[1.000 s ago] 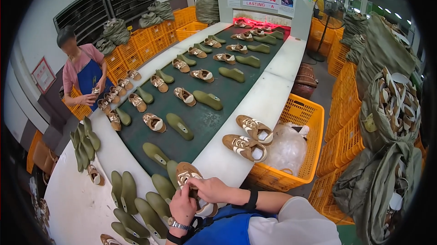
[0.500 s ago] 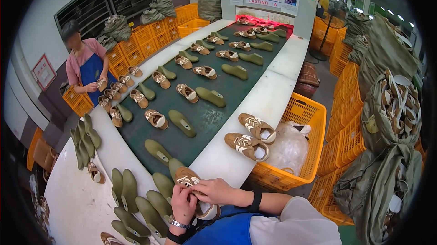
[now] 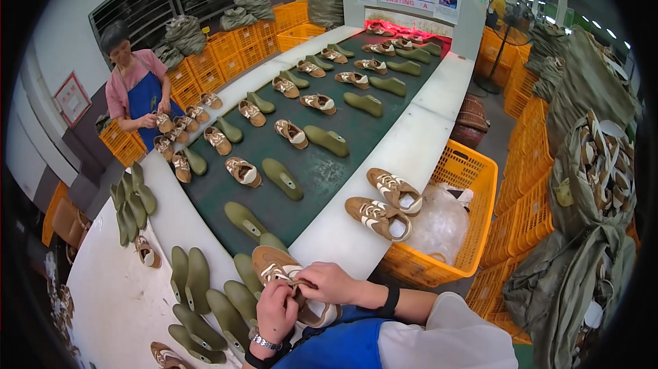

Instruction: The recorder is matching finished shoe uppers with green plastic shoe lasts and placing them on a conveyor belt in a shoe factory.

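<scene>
A brown sneaker (image 3: 273, 259) with white stripes rests against my front at the near edge of the work surface, toe pointing away. My left hand (image 3: 276, 311) is closed at its near side, fingers pinched at the lacing. From the right, my right hand (image 3: 330, 282) is also closed over the shoe's opening. A thin brown strip, perhaps a lace or the tongue's edge, spans between the fingertips. Both hands partly hide the shoe's throat and heel. Just left of it lie several green shoe lasts (image 3: 228, 317).
A green conveyor belt (image 3: 319, 184) carries sneakers and lasts. Two brown sneakers (image 3: 378, 218) sit on its white right ledge (image 3: 411, 143). Beside that, an orange crate (image 3: 485, 197) holds clear plastic. A co-worker (image 3: 140, 91) in a blue apron handles shoes at the far left. Stacked crates (image 3: 524, 184) line the right.
The view has shifted slightly. My right hand has drawn a little away from the left, and the brown strip between them shows more. The co-worker's hands have moved at the shoes.
</scene>
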Tool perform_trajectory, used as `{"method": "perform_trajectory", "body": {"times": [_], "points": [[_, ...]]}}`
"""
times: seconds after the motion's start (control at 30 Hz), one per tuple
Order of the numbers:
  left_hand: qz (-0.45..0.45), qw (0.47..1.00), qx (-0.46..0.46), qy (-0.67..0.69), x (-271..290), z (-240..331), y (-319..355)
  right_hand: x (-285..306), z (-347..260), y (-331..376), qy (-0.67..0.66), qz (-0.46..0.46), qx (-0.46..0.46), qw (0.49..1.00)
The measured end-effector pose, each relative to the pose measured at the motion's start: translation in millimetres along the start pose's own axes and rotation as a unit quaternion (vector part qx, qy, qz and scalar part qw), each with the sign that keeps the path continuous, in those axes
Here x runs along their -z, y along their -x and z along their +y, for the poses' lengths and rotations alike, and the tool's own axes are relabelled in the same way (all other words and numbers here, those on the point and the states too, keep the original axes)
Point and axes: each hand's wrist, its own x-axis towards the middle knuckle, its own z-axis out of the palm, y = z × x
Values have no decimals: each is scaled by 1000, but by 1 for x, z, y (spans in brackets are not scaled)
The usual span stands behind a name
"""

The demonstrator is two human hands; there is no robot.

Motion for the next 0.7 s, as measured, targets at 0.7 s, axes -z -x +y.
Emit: {"method": "perform_trajectory", "body": {"times": [0.7], "points": [[67,988,-59,-125,-5,27,-29,13,-13,0,-42,87,-68,993]]}}
